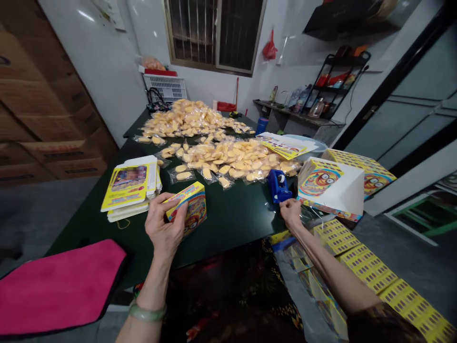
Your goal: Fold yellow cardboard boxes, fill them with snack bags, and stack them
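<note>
Lower centre, I see the left hand (pixel 164 223) clasping a yellow carton (pixel 197 206). Centre-right: right hand (pixel 291 212), fingers bunched by blue tape dispenser (pixel 279 187); hold unclear.

Left hand (pixel 164 224) holding yellow box (pixel 197 206), right hand (pixel 291 212) at tape dispenser (pixel 279 189)

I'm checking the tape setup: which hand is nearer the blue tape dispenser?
Right. The right hand is at the near end of the blue tape dispenser; the left hand is farther off to its left, holding a small yellow box.
</note>
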Demonstrator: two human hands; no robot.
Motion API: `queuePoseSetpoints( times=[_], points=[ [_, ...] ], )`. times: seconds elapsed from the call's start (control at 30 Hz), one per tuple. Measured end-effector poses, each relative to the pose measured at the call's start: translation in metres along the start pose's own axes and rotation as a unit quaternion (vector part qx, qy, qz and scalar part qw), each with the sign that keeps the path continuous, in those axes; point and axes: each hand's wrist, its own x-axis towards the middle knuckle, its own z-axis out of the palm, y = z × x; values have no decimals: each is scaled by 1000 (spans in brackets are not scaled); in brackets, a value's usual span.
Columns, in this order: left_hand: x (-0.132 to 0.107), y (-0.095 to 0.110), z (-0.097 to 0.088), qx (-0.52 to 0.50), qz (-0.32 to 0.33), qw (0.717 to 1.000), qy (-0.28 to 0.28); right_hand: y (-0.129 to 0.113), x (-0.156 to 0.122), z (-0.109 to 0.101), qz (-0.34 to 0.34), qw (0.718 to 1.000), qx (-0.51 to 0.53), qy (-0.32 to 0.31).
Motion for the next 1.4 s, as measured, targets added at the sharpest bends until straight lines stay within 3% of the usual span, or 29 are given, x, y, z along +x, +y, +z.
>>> queuePoseSetpoints(
  times=[0.17,0.27,0.33,0.43,0.53,0.67,0.8,0.9,1.0,1.07,1.17,1.27,1.4],
  points=[
    [-3,1,0,-31,-33,999,-6,-23,-35,-19,-88,996,-20,16],
    [-5,3,1,-63,-52,997,-12,-62,-70,-24,-257,961,65,-77],
    [-5,4,0,-75,-63,995,-15,-98,-94,-23,-313,927,139,-150],
    [-5,6,-1,-67,-71,995,-19,-153,-123,-13,-241,900,246,-268],
    [-6,8,-2,-46,-83,995,-20,-189,-139,4,-112,837,365,-392],
    [-7,8,-2,-55,-109,992,-21,-205,-147,28,-28,764,452,-460],
    [-7,7,0,-54,-110,992,-22,-208,-147,43,-7,735,482,-478],
    [-7,8,-1,-51,-104,993,-21,-213,-147,47,11,736,479,-477],
    [-2,9,-5,-44,-85,995,-33,-219,-147,47,35,758,453,-467],
    [4,9,-10,-29,-55,995,-79,-223,-147,46,55,775,431,-460],
    [17,9,-20,0,0,981,-195,-224,-146,46,68,785,407,-462],
    [26,7,-26,15,18,962,-270,-214,-147,53,29,804,382,-456],
    [29,2,-27,28,-9,960,-277,-183,-159,71,-58,863,258,-430]
  ],
)
